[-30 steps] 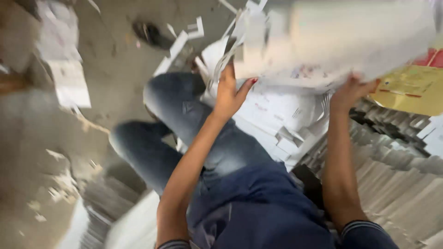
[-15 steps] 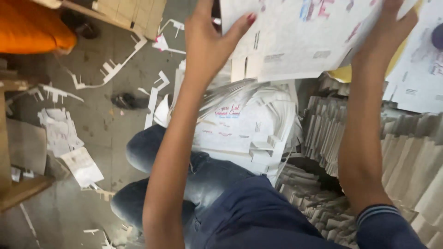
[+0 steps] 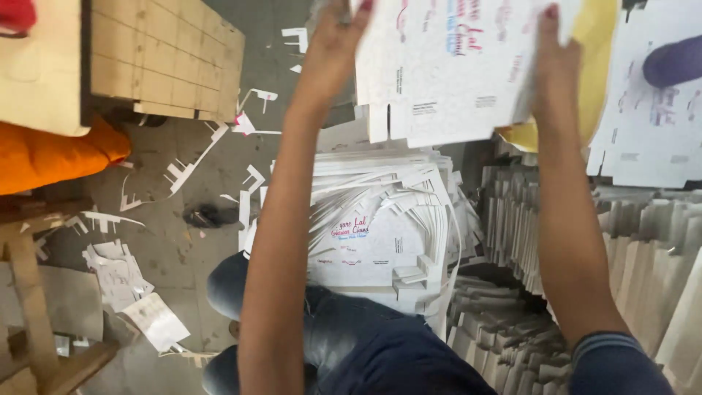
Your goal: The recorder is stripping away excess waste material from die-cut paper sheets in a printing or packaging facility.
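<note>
Hands, left [image 3: 338, 33] and right [image 3: 553, 62], each grip closed on raised white die-cut sheet [image 3: 446, 69].

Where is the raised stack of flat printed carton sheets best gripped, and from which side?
Probably at its two opposite side edges, coming in from left and right. The stack of carton sheets is wide, flat and thin, so a single grip would likely let it sag or fan out. The left hand and right hand already clasp those edges, fingers wrapped over them.

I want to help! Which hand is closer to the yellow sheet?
Right hand: it grips the white printed cardboard sheet by the edge beside the yellow sheet. Left hand holds the far edge.
</note>
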